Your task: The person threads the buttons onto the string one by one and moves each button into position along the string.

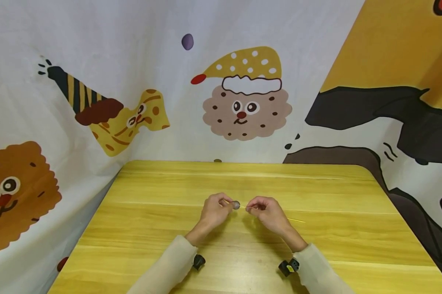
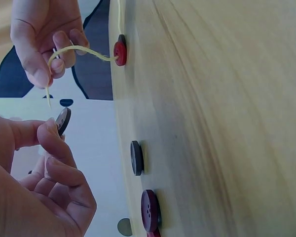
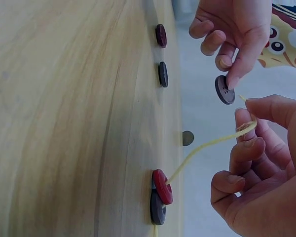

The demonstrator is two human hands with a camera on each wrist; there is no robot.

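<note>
Between thumb and forefinger, my left hand (image 1: 216, 211) pinches a dark grey-brown button (image 3: 225, 92) with small holes, held up off the table. Facing it, my right hand (image 1: 269, 214) pinches a yellow cord (image 3: 202, 146) close to its tip. That tip (image 2: 49, 98) points at the button, a small gap apart from it in the left wrist view. Farther along, the cord runs through a red button (image 3: 162, 186), which leans against a dark button (image 3: 158, 208) on the table. The cord's tail (image 1: 297, 220) lies on the wood beyond my right hand.
A dark button (image 2: 136, 158) and a maroon button (image 2: 149, 211) stand apart on the wooden table (image 1: 151, 245), with a bit of red (image 2: 154, 234) beside the maroon one. Behind the table hangs a white cloth (image 1: 151, 36) printed with cartoon figures.
</note>
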